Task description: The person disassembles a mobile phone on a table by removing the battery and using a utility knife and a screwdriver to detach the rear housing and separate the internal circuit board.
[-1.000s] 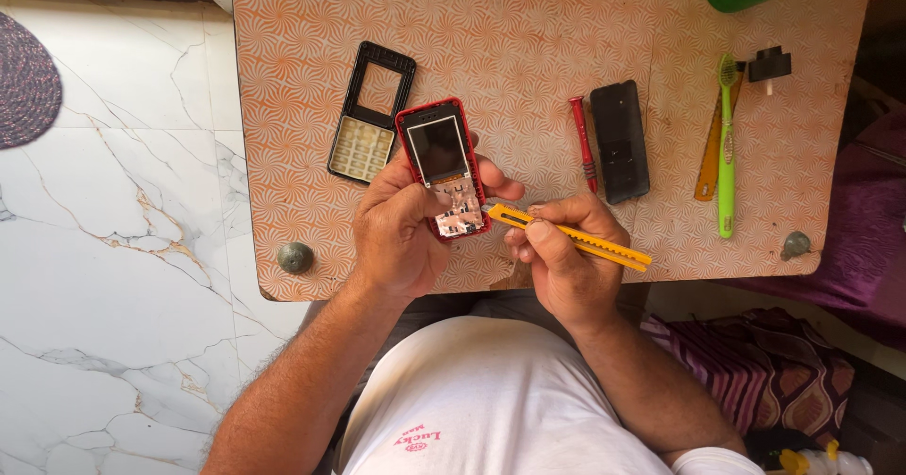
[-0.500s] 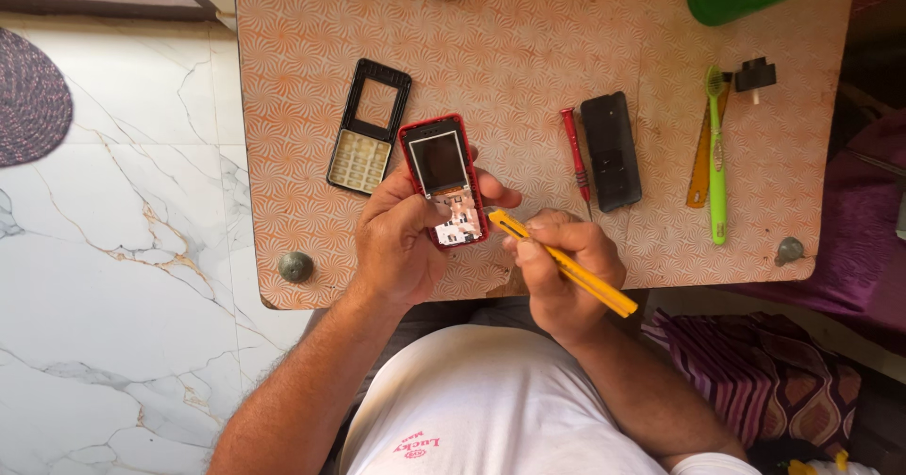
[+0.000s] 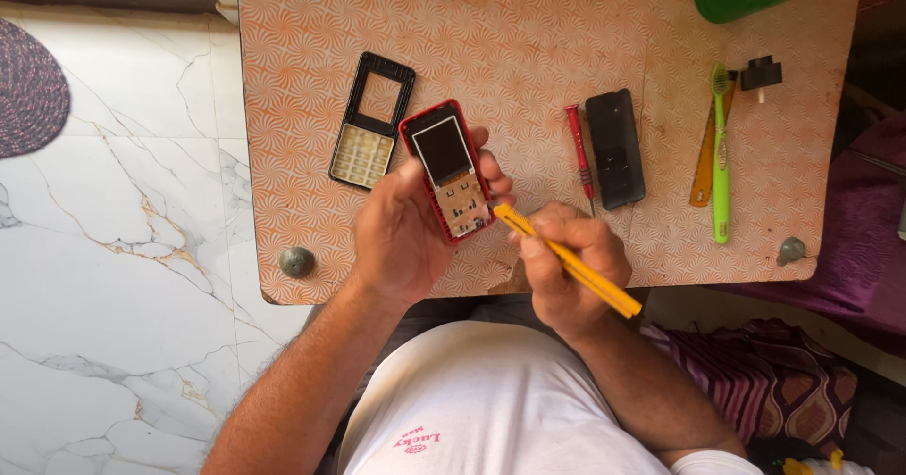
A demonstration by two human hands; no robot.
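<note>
Orange-patterned bench (image 3: 528,32) on a white marble floor (image 3: 113,277).

At ten o'clock lies a black keypad frame (image 3: 372,120); right of centre, a red screwdriver (image 3: 578,157) just beside a black back cover (image 3: 615,148). At three o'clock a green toothbrush (image 3: 720,154) lies against an orange ruler (image 3: 705,159), a black plug (image 3: 760,73) above them.

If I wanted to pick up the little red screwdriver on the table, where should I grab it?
Probably best by its red handle, the thicker upper end of the small red screwdriver. It lies flat, tip toward the person, close beside the black rectangular phone cover, so come from above and pinch its long sides.
</note>
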